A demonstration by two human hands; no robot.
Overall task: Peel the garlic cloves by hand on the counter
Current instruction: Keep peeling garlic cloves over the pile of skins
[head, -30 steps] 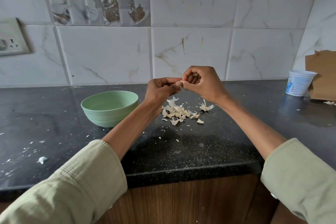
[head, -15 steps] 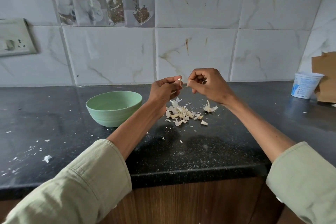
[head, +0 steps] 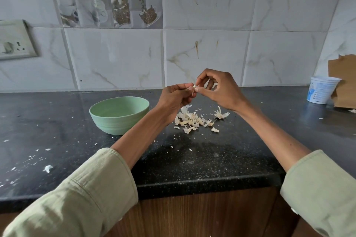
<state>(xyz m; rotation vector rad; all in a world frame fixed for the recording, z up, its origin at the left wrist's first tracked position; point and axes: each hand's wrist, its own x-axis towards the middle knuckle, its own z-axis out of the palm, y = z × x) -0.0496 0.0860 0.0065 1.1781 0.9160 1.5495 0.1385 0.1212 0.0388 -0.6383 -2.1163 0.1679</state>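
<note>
hands (head: 174, 99) nearer over black counter (head: 57, 121)

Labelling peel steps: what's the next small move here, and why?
Probably the right hand pulls the pinched papery skin away from the small garlic clove the left hand grips: both hands meet at it above the black counter, skin seemingly still attached.
</note>
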